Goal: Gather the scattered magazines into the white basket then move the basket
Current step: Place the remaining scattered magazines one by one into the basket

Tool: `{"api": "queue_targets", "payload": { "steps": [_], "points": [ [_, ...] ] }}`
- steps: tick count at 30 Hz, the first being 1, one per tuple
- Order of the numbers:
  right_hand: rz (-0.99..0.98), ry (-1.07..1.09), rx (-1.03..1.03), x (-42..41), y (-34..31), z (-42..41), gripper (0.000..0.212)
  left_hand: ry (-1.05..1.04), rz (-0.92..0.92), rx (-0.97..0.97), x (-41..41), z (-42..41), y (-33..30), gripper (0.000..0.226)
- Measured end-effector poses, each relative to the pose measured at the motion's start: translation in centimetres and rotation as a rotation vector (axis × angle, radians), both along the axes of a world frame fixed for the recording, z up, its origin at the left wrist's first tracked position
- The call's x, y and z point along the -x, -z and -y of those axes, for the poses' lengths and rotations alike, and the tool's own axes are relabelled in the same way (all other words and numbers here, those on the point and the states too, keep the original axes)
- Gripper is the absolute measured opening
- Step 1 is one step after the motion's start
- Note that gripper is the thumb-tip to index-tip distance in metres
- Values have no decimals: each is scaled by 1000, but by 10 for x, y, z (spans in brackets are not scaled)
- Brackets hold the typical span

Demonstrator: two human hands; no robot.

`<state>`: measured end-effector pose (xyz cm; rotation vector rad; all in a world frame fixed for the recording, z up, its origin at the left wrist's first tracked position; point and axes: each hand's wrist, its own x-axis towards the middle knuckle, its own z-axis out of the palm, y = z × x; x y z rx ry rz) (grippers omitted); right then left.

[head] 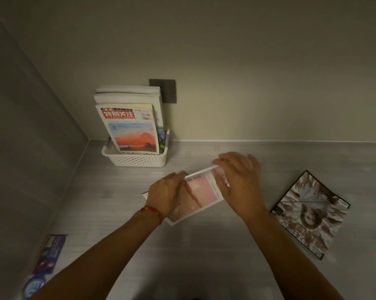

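A white perforated basket stands in the far left corner against the wall, with several magazines upright in it; the front one has a red title and a sunset picture. At the middle of the surface lies a pink-covered magazine, its far edge lifted. My left hand grips its left side and my right hand grips its upper right corner. A magazine with a grey-brown portrait cover lies flat at the right. A blue magazine lies at the near left edge.
The pale grey surface meets walls at the back and left. A dark wall socket plate sits behind the basket. A round blue-and-white object lies at the near left corner.
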<state>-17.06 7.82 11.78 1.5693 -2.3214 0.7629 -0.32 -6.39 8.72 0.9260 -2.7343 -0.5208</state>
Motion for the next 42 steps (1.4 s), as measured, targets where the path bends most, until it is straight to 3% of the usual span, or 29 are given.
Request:
{"api": "queue_targets", "payload": {
  "steps": [3,5,6,8,9,11,14,17,20,24,27,32,37,42],
  "points": [
    [425,269,258,-3,10,11,49,-225,-259,-377,-24,28,-3,15],
    [836,387,122,-11,17,27,66,-242,-429,-697,-38,44,-11,21],
    [1045,377,29,-16,19,37,66,-246,-479,-770,-45,51,-14,23],
    [1388,196,-24,-28,21,56,43,-239,-510,-808,-57,65,-18,25],
    [1430,103,-1,-34,22,66,31,-228,-517,-824,-63,73,-18,26],
    [1279,12,23,-42,20,89,22,-208,-543,-861,-77,92,-16,28],
    [897,-1,11,-49,4,133,17,-209,-626,-843,-91,126,-18,32],
    [647,-38,74,-50,-18,180,20,-304,-691,-670,-93,170,-31,27],
    [534,-48,141,-51,-39,224,23,-389,-665,-468,-93,214,-48,23],
    [494,8,140,-50,-41,264,21,-430,-584,-345,-93,257,-55,25],
    [508,16,74,-49,-26,277,25,-506,-579,-465,-87,276,-37,11],
    [512,81,-78,-46,8,291,29,-574,-532,-586,-79,285,-1,19],
    [611,146,-100,-49,35,296,32,-608,-511,-652,-73,284,12,24],
    [779,215,-23,-52,37,300,12,-628,-485,-659,-66,288,15,24]
  ]
}}
